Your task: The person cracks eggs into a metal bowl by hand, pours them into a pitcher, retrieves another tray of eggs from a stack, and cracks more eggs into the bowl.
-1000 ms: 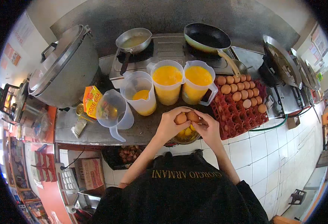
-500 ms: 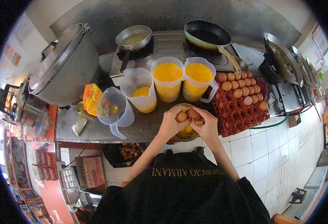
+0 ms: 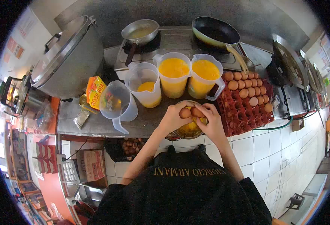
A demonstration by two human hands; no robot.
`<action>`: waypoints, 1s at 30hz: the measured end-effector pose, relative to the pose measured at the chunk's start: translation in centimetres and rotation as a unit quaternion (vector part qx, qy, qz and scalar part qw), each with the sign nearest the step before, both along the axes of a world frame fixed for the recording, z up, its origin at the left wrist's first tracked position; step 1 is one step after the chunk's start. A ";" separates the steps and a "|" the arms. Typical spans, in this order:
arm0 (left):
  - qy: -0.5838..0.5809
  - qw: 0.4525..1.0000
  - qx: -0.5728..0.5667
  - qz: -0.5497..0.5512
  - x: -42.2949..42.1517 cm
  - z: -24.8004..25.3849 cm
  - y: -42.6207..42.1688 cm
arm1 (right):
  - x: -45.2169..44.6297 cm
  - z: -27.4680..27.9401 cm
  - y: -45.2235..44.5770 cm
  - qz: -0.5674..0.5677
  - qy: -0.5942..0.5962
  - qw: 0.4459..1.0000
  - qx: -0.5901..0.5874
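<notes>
My left hand (image 3: pixel 175 119) is closed around a brown egg (image 3: pixel 185 113). My right hand (image 3: pixel 210 122) grips another brown egg (image 3: pixel 197 112), its fingertips close against the left hand's. Whether either shell is whole or cracked cannot be made out. Directly beneath both hands is a bowl (image 3: pixel 189 136) at the counter's front edge, with yellow egg yolk (image 3: pixel 191 126) in it. Just right of my right hand, brown eggs (image 3: pixel 244 93) fill the far part of stacked red egg trays (image 3: pixel 235 125); the near cups hold none.
Beyond the hands stand two jugs of yellow liquid (image 3: pixel 173 80) (image 3: pixel 204 80), a part-filled jug (image 3: pixel 145 92) and a clear jug (image 3: pixel 122 107). Pans (image 3: pixel 140 32) (image 3: pixel 216 32) sit on the stove. A large pot (image 3: pixel 69 56) is at left. A black bag of eggshells (image 3: pixel 116 150) lies below.
The view has shifted slightly. Both hands remain together over the bowl with the eggs, and more of the yolk in the bowl shows between them.
</notes>
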State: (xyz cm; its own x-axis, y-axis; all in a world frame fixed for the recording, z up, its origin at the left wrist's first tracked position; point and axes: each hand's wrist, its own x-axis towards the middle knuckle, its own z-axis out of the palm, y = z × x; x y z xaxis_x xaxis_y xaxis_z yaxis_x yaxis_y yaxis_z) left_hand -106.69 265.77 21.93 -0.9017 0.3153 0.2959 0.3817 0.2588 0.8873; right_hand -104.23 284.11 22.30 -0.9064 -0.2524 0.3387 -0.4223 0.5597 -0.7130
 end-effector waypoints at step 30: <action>-0.175 0.827 0.199 0.495 21.4 -1.2 -18.2 | 5.2 -9.3 -10.2 0.256 -0.452 0.830 -0.201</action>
State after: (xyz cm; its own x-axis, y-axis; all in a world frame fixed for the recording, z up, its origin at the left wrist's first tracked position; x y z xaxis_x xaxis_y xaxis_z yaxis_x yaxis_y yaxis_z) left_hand -85.27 247.57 20.69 -0.7118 -0.6892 -0.1354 -0.1409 -0.0488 0.9888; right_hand -99.03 273.94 12.97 -0.6452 -0.7140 -0.2720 0.2790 0.1112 -0.9538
